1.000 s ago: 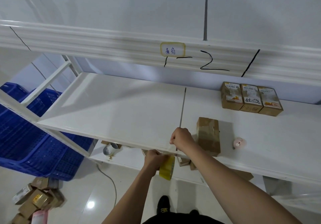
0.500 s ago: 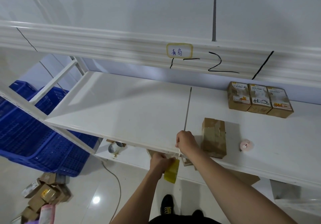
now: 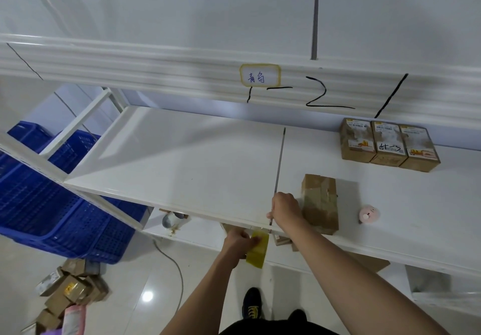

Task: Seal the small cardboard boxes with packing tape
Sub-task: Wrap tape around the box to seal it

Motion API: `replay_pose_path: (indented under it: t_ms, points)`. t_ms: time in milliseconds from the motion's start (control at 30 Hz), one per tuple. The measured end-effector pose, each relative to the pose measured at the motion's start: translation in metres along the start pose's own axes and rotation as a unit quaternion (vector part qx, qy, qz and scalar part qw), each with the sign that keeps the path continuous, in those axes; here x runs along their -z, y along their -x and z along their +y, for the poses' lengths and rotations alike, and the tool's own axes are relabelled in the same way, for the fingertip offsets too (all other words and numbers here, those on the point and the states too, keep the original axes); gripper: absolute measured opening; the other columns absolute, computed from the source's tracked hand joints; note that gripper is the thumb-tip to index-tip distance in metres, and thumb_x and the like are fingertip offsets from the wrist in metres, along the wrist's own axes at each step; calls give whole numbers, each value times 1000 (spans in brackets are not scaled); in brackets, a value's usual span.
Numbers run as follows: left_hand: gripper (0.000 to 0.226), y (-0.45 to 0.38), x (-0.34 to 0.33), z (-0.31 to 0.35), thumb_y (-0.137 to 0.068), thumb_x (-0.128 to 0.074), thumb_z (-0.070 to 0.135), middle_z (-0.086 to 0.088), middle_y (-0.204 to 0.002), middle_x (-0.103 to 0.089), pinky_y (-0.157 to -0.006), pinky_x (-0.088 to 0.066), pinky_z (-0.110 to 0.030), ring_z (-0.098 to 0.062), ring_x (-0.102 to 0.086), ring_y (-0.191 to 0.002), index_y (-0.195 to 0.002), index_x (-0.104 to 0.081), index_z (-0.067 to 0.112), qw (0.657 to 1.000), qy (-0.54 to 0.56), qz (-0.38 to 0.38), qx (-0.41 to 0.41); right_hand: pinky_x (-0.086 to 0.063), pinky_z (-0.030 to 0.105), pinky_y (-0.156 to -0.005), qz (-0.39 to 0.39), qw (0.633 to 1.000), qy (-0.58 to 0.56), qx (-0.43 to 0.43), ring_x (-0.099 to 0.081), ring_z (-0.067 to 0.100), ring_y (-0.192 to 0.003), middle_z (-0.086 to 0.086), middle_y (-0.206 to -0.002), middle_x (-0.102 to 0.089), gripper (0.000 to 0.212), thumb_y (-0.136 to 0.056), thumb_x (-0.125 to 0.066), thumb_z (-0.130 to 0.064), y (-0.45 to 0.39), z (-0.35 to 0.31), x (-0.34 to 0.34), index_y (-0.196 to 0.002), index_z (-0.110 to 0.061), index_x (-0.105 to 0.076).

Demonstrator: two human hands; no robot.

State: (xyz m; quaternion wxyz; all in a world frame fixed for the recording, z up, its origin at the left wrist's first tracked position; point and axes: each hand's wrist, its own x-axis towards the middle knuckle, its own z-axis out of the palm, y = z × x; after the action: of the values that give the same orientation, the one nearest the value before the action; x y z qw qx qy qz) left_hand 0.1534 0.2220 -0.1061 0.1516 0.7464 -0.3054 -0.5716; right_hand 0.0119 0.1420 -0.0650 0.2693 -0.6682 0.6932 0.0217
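soft even light, floor (image 3: 78, 243) glare spot, wide-angle bending at edges, slight blur

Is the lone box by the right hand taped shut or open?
Shut: the lone box has its flaps flat, with glossy tape across the top.

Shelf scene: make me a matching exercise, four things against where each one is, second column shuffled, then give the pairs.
Things
1. tape roll
2. three labelled boxes
3. blue crates
4. pink round object

Places
A. on the floor left of the shelf
B. in the left hand, just below the shelf's front edge
C. in a row at the back right of the shelf
D. on the shelf right of the single taped box

Pairs: 1-B, 2-C, 3-A, 4-D
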Motion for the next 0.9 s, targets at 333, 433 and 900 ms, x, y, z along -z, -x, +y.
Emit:
replay_pose_path:
  t_ms: [333,433,900]
  points:
    - [25,9,17,11,-90,-71,29,-6,-84,-73,-57,-50,-23,-13,-65,-63,-78,-59,12,987,-139,21,-76,-50,24,-64,96,988,-116,26,-64,15,-74,2,-74,-63,24,-94,-70,-17,1,7,34,-77,-6,-59]
    - [23,9,30,21,-90,-67,27,0,-70,-74,-58,-57,-24,-8,-64,-50,-78,-68,9,968,-227,38,-104,-51,27,-64,112,976,-186,33,-65,19,-70,7,-74,-67,25,-97,-67,-20,7,3,53,-82,-1,-64]
    - [17,12,3,102,-92,-64,23,-3,-73,-76,-67,-60,-30,-17,-70,-61,-79,-64,12,960,-193,62,-195,-43,28,-61,274,942,-183,-55,-65,25,-80,5,-81,-66,13,-98,-61,-18,26,76,91,-89,-8,-64]
